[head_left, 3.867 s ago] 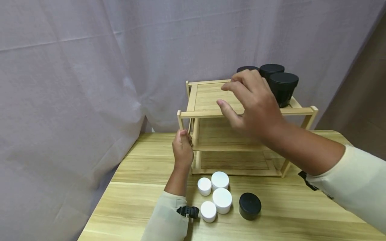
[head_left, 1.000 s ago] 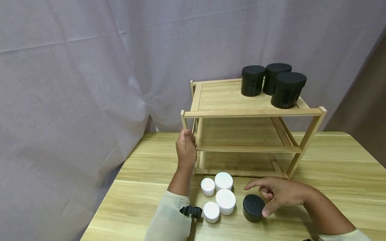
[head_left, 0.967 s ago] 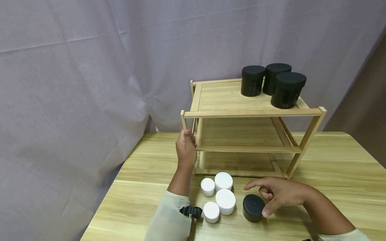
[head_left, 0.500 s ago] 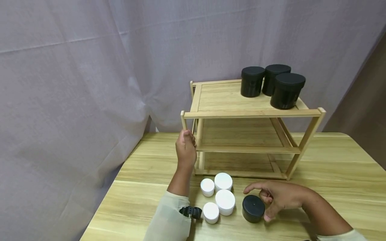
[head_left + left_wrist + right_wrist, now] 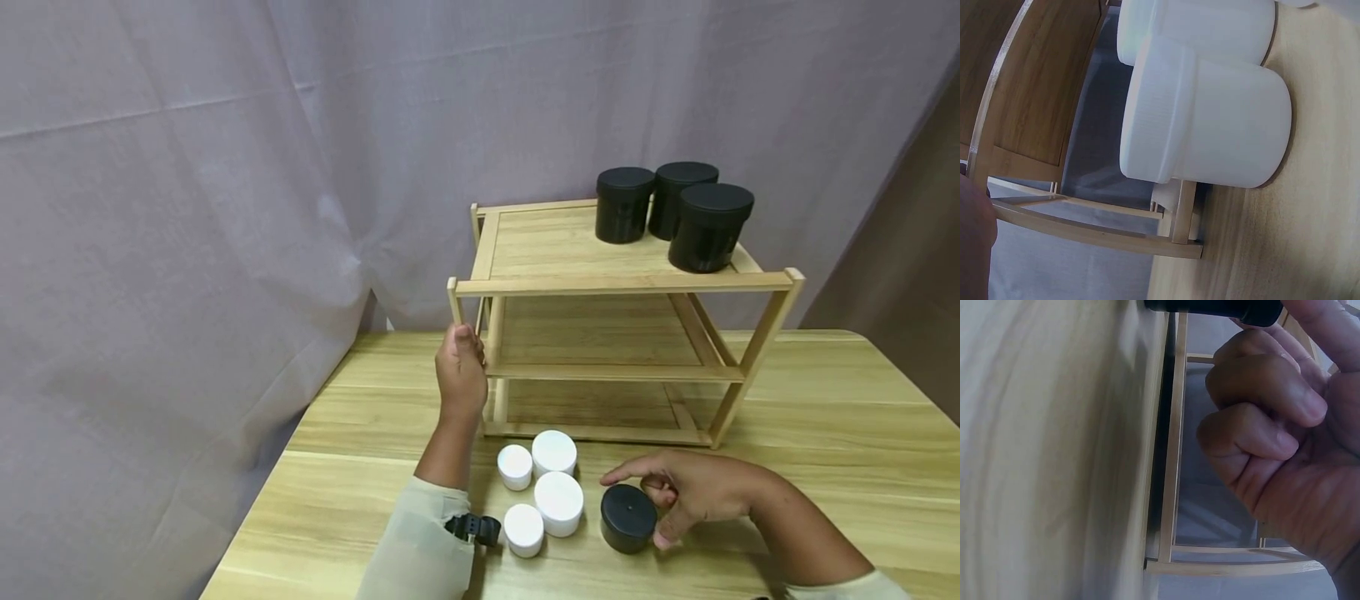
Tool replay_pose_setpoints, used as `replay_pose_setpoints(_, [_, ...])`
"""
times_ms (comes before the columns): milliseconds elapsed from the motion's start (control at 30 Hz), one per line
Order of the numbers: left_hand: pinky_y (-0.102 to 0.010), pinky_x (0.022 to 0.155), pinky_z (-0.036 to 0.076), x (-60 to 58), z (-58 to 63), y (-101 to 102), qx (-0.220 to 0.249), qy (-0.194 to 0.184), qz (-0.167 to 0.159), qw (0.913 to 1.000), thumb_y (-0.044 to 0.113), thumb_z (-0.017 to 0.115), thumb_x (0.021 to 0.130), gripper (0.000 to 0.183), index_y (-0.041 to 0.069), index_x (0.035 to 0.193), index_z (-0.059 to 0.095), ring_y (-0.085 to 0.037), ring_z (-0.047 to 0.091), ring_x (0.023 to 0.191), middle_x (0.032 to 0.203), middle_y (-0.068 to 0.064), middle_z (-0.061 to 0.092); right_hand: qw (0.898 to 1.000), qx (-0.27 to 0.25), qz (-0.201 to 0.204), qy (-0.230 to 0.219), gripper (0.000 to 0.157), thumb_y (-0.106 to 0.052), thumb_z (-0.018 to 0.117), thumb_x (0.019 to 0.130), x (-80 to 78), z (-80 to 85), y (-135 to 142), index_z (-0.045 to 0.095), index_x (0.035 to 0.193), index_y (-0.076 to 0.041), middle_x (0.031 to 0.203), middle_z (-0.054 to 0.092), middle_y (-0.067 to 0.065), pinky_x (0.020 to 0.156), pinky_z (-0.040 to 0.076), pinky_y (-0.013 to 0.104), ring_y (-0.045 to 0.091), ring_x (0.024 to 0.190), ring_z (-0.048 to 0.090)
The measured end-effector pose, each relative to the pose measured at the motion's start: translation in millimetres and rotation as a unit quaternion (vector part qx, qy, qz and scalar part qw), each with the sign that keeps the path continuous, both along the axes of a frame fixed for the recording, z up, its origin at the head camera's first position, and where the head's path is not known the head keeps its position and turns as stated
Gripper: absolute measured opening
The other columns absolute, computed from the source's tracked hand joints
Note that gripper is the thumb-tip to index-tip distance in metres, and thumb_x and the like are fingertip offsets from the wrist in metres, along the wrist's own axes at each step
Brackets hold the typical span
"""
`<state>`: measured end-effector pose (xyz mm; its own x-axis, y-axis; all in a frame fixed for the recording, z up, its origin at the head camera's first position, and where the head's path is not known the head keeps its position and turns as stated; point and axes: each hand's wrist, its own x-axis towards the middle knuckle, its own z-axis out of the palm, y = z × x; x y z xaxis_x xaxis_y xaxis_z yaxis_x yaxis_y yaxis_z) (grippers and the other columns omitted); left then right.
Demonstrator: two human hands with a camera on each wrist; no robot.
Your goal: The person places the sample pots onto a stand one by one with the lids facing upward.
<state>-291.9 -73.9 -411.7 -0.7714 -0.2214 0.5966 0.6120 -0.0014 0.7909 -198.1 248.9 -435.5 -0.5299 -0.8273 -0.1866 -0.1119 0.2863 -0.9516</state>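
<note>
Lowered, my right hand [image 5: 693, 490] half-circles the squat black jar [image 5: 627, 518] from its right, hold unclear; left hand [image 5: 461, 371] grips the rack [image 5: 551, 246].

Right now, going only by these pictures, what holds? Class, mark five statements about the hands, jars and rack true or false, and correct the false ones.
1. The left hand grips the wooden rack. True.
2. Three black jars stand on the top shelf. True.
3. Four white jars stand on the table. True.
4. The right hand is at a white jar. False: it is at the short black jar.
5. That black jar sits on the middle shelf. False: it stands on the table.
</note>
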Motion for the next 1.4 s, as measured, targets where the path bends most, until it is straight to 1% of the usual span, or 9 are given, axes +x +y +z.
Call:
replay_pose_setpoints(133, [-0.019,0.054,0.035,0.5,0.4,-0.3,0.000,0.002,-0.001,1.0000,0.084,0.033,0.097,0.089,-0.003,0.084,0.043,-0.005,0.034,0.057,0.064,0.008,0.037,1.000,0.001,0.002,0.005,0.083,-0.001,0.090,0.086,-0.3,0.5,-1.5,0.047,0.156,0.011,0.075,0.022,0.028,0.057,0.034,0.022,0.005,0.065,0.033])
replay_pose_setpoints(233, [-0.019,0.054,0.035,0.3,0.5,-0.2,0.003,0.005,-0.002,1.0000,0.084,0.034,0.097,0.089,-0.004,0.084,0.043,-0.005,0.034,0.057,0.064,0.008,0.037,1.000,0.005,0.000,0.007,0.081,-0.001,0.090,0.086,-0.2,0.9,-2.5,0.049,0.156,0.011,0.075,0.022,0.030,0.057,0.034,0.022,0.004,0.064,0.033])
replay_pose_setpoints(433, [-0.019,0.053,0.035,-0.4,-0.2,0.6,0.004,0.004,-0.002,1.0000,0.084,0.034,0.096,0.090,-0.005,0.084,0.043,-0.004,0.034,0.056,0.064,0.009,0.037,1.000,0.001,0.001,-0.006,0.077,0.002,0.089,0.086,0.7,-0.1,-1.7,0.051,0.153,0.012,0.076,0.022,0.030,0.059,0.035,0.020,0.003,0.065,0.035])
replay_pose_setpoints(667, [-0.018,0.054,0.035,-1.0,0.4,1.1,0.003,0.014,-0.006,0.9999,0.082,0.033,0.098,0.087,-0.003,0.084,0.044,-0.004,0.034,0.056,0.064,0.009,0.037,1.000,0.001,0.003,0.013,0.075,0.000,0.090,0.086,0.6,-1.1,-0.6,0.055,0.151,0.010,0.076,0.026,0.031,0.058,0.035,0.021,0.002,0.067,0.036])
replay_pose_setpoints(867, [-0.019,0.054,0.035,-1.0,-0.4,0.5,0.002,0.013,-0.001,0.9999,0.083,0.033,0.098,0.086,-0.001,0.083,0.043,-0.004,0.034,0.056,0.064,0.008,0.036,1.000,0.002,0.003,0.006,0.074,0.000,0.089,0.086,0.4,-2.7,0.1,0.055,0.151,0.011,0.076,0.025,0.030,0.058,0.035,0.021,0.002,0.065,0.035])
replay_pose_setpoints(967, [-0.019,0.054,0.034,-0.1,0.1,0.7,-0.001,0.014,0.002,0.9999,0.082,0.032,0.098,0.085,-0.001,0.082,0.043,-0.004,0.033,0.056,0.064,0.008,0.036,1.000,-0.001,-0.001,0.002,0.074,0.001,0.089,0.085,0.8,-2.9,-0.1,0.055,0.150,0.012,0.074,0.024,0.027,0.059,0.036,0.020,0.002,0.066,0.036])
replay_pose_setpoints(1067, [-0.019,0.054,0.034,-0.4,-0.1,0.7,-0.002,0.017,0.002,0.9999,0.081,0.032,0.098,0.085,-0.001,0.082,0.042,-0.004,0.033,0.056,0.065,0.008,0.036,1.000,-0.007,-0.004,0.006,0.073,0.001,0.090,0.084,1.0,-2.0,-0.4,0.057,0.148,0.012,0.074,0.029,0.021,0.061,0.038,0.020,0.002,0.068,0.038])
replay_pose_setpoints(1167, [-0.019,0.054,0.035,-0.4,0.1,0.9,-0.001,0.019,0.000,0.9998,0.081,0.033,0.099,0.085,-0.002,0.082,0.042,-0.003,0.033,0.056,0.065,0.008,0.036,1.000,-0.008,-0.004,0.021,0.072,-0.002,0.091,0.083,0.6,-0.1,-0.8,0.059,0.146,0.011,0.074,0.033,0.017,0.061,0.038,0.019,0.000,0.070,0.041])
replay_pose_setpoints(1400, [-0.018,0.053,0.034,0.2,-0.1,0.6,0.002,0.015,0.001,0.9999,0.081,0.033,0.098,0.088,-0.005,0.082,0.042,-0.004,0.033,0.056,0.063,0.008,0.036,0.999,-0.012,0.004,0.047,0.070,-0.009,0.091,0.088,-1.0,2.6,-0.8,0.058,0.147,0.011,0.076,0.028,0.028,0.062,0.040,0.018,-0.003,0.071,0.041])
